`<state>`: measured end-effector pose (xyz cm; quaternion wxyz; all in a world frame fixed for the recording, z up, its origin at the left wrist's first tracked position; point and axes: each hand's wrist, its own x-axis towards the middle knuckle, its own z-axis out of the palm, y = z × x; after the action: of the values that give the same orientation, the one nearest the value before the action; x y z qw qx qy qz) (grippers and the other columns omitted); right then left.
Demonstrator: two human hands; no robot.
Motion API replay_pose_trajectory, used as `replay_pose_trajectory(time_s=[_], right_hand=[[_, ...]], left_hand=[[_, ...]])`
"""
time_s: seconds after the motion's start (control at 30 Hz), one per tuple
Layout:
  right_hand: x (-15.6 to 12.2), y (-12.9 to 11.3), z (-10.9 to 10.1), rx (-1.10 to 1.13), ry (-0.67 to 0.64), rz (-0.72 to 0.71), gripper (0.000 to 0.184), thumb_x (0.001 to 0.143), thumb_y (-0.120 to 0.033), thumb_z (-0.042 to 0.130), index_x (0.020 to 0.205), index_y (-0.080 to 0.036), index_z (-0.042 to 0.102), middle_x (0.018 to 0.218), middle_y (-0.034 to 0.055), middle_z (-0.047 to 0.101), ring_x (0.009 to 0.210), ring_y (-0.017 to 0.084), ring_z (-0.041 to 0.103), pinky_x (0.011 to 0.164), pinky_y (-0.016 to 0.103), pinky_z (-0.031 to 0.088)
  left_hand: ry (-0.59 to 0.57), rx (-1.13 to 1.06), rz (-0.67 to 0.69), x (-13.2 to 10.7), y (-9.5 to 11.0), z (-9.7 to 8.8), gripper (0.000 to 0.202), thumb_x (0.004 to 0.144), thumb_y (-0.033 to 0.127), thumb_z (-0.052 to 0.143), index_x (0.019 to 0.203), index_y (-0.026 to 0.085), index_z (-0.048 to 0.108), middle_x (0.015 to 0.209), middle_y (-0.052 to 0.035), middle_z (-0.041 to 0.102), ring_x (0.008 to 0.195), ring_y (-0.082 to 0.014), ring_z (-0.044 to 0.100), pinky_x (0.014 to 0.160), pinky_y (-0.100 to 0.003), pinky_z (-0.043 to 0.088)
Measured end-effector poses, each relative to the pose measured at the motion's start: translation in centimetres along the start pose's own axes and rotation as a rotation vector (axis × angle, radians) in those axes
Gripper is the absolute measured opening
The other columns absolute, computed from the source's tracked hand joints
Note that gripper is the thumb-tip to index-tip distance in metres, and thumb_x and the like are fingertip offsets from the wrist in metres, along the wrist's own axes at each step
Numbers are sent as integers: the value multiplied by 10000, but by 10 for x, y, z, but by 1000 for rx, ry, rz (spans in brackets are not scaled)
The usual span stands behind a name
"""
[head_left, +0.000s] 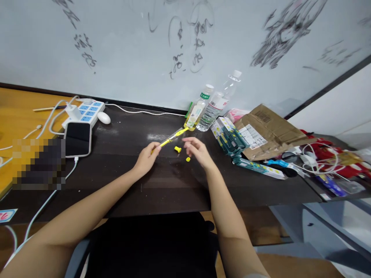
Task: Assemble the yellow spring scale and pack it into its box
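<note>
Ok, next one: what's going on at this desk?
A person's left hand grips one end of a slim yellow-and-clear stick, angled toward two bottles. The right hand is loosely open, with nothing visible in it, beside two small yellow pieces on the dark tabletop. Green-and-white boxes are off to the right.

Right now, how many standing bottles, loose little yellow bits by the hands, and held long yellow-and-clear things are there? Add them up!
Standing bottles: 2
Loose little yellow bits: 2
Long yellow-and-clear thing, held in the left hand: 1
Total: 5
</note>
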<state>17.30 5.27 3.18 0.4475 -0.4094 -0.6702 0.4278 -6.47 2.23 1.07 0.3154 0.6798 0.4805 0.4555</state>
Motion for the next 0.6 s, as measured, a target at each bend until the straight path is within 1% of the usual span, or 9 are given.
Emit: replay_pose_trajectory(time_s=[0.03, 0.1, 0.17, 0.23, 0.3, 0.37, 0.43, 0.5, 0.6], right_hand=[[1, 0, -10, -95, 51, -21, 267, 824, -395, 609, 970, -175, 641, 697, -14, 552, 557, 96, 459, 509, 229, 378], [1, 3, -22, -320, 99, -51, 169, 815, -324, 610, 837, -161, 650, 660, -13, 532, 572, 105, 451, 553, 245, 368], [1, 7, -25, -554, 77, -58, 96, 797, -250, 612, 805, -167, 660, 681, -8, 530, 608, 115, 470, 597, 256, 368], [0, 11, -19, -724, -10, -60, 86, 780, -193, 617, 844, -187, 675, 731, -6, 533, 640, 118, 487, 619, 251, 363], [-2, 14, -11, -812, -118, -77, 152, 772, -148, 619, 900, -208, 676, 776, -6, 535, 677, 118, 505, 630, 239, 356], [-3, 15, -3, -880, -182, -99, 203, 774, -113, 611, 937, -220, 670, 796, -4, 532, 722, 125, 519, 635, 232, 346], [-3, 15, 3, -955, -193, -110, 220, 781, -104, 612, 954, -227, 669, 795, 0, 528, 751, 137, 523, 637, 234, 337], [-4, 15, 6, -1008, -193, -111, 193, 793, -116, 618, 941, -227, 672, 797, 8, 532, 747, 143, 517, 633, 239, 331], [-3, 16, 10, -1015, -188, -125, 127, 808, -124, 608, 880, -210, 667, 797, 16, 541, 719, 140, 509, 632, 243, 333]], left_hand=[[30, 20, -9, 2, -2, -2, 263, 936, 399, 399, 916, 186, 552, 699, 29, 497, 654, -125, 477, 641, -235, 354], [71, 69, -33, 7, -7, -5, 255, 931, 392, 402, 930, 187, 556, 698, 26, 504, 645, -128, 482, 643, -239, 354], [83, 109, -60, 10, -13, -7, 253, 925, 386, 407, 960, 190, 562, 699, 23, 520, 639, -134, 493, 641, -243, 356], [79, 138, -69, 11, -17, -7, 255, 919, 383, 411, 976, 191, 568, 709, 17, 541, 647, -141, 506, 646, -248, 361], [78, 161, -59, 11, -18, -6, 260, 914, 385, 414, 976, 191, 575, 726, 8, 561, 669, -150, 520, 658, -252, 369], [75, 179, -51, 10, -17, -6, 267, 910, 391, 417, 969, 190, 582, 743, 0, 577, 692, -156, 531, 670, -255, 377], [65, 183, -57, 9, -15, -7, 275, 906, 405, 421, 955, 192, 589, 735, 1, 584, 697, -158, 536, 669, -253, 383], [56, 174, -62, 9, -13, -7, 285, 903, 423, 424, 931, 196, 594, 724, 6, 588, 695, -157, 539, 662, -248, 386], [41, 164, -56, 9, -12, -8, 302, 898, 443, 431, 879, 193, 599, 719, 10, 597, 687, -151, 540, 660, -241, 386]])
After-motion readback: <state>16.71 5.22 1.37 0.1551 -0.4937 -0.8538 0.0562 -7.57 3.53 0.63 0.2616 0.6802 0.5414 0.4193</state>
